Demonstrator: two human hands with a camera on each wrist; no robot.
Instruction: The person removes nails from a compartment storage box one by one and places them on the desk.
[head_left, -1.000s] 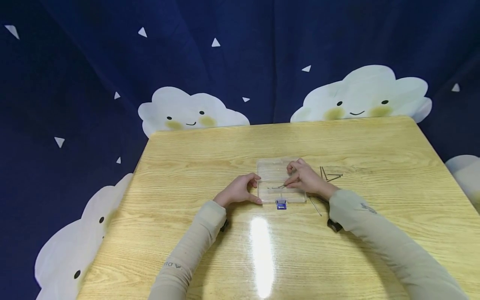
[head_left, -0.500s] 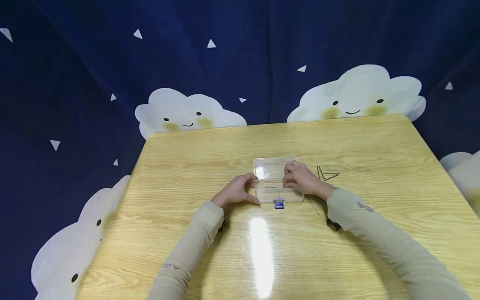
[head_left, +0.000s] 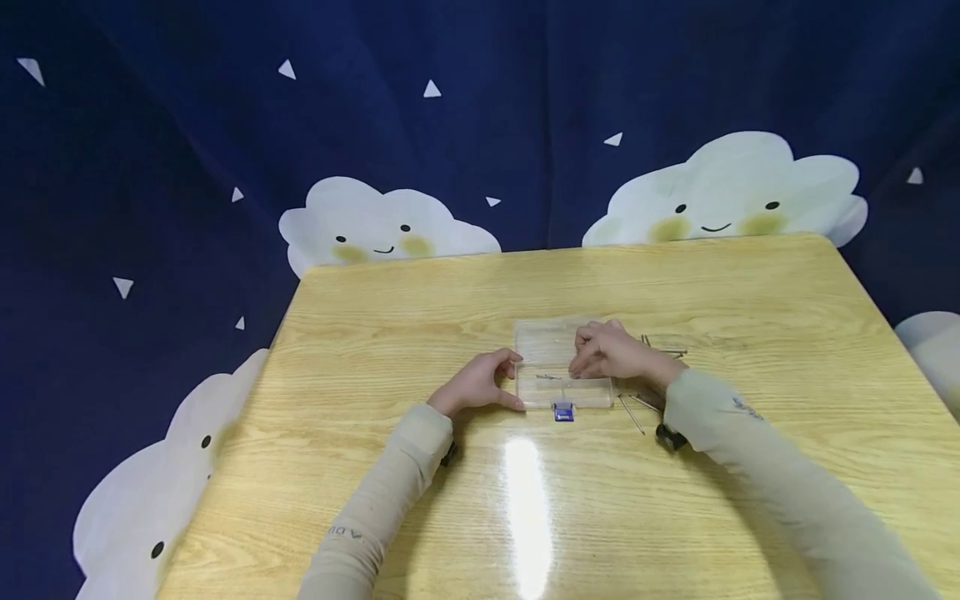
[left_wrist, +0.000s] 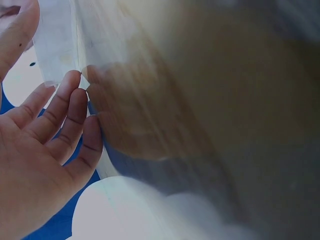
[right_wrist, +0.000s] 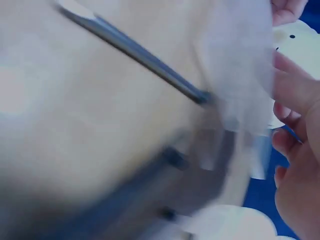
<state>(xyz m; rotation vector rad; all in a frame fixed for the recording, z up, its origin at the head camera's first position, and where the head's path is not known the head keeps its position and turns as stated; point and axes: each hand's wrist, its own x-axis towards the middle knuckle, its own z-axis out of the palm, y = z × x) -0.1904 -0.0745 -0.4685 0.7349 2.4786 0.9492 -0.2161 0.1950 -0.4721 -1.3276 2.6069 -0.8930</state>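
Observation:
A clear plastic box (head_left: 551, 342) with a blue latch (head_left: 562, 411) lies on the wooden table (head_left: 675, 517) with its lid laid back. My left hand (head_left: 480, 381) grips the box's left edge, thumb at the front and fingers behind. In the left wrist view the left hand (left_wrist: 45, 150) touches the box (left_wrist: 60, 40) with its fingertips. My right hand (head_left: 611, 352) sits at the box's right side with curled fingers on it. In the blurred right wrist view the right hand (right_wrist: 295, 125) is beside the box (right_wrist: 240, 65). A thin nail (head_left: 549, 377) lies inside the box.
Several loose nails (head_left: 663, 348) lie on the table just right of the box, and two more nails (head_left: 630, 412) lie near my right wrist. One nail (right_wrist: 135, 47) shows large in the right wrist view. A dark blue cloud-print curtain (head_left: 450, 125) hangs behind the table.
A second ago my right hand held a nail over the box; that nail now lies inside, and the hand has drawn back to the box's right side. The left hand has stayed put.

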